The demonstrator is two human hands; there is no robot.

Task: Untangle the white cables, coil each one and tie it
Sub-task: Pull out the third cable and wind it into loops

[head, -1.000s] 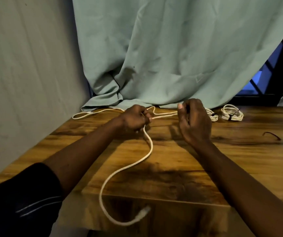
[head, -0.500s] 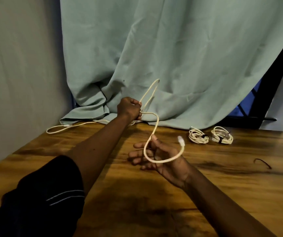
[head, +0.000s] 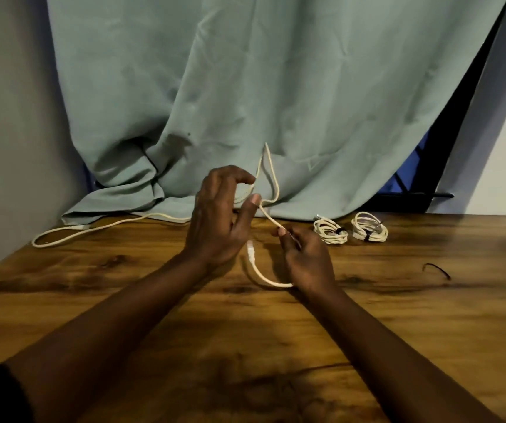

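Spanning L grip (head: 215,222) — R grip (head: 306,261): cable (head: 269,217)

Cable (head: 271,175) cream-white; curtain (head: 245,87) pale green; table (head: 245,331) brown wood grain; coiled cables' (head: 330,231) ties black.

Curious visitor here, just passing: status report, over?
Left hand pinches white cable, loop raised; right hand grips it near plug. Two tied coils aside. Nothing blocking; black tie lies right.

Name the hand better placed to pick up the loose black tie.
Right. The black tie lies on that side of the table, nearer the right hand; the left hand is farther, and both hold the white cable.
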